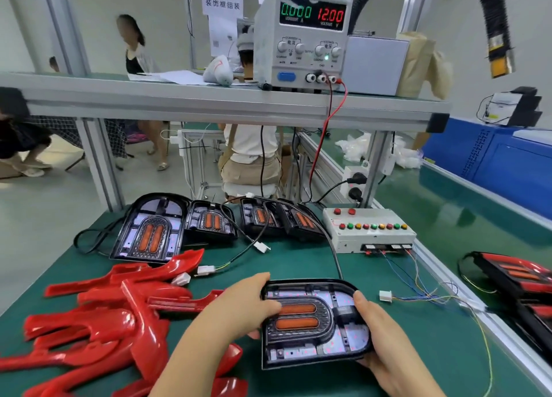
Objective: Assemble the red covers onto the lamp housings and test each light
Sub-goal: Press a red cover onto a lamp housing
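Note:
A black lamp housing [313, 337] with two orange strips lies flat near the table's front edge, held between both hands. My left hand [239, 304] grips its left edge, thumb over the rim. My right hand [379, 334] grips its right edge. Its black cable runs toward the back. A heap of red covers [113, 316] lies to the left on the green mat. Several more uncovered housings [152, 232] stand in a row at the back of the table. A loose white connector [385, 295] lies right of the held housing.
A grey test box [370, 232] with coloured buttons sits at the back right, thin wires trailing from it. A power supply [304, 35] reading 12.00 V stands on the shelf above. Finished red lamps [522, 280] lie on the right-hand conveyor. People sit beyond the bench.

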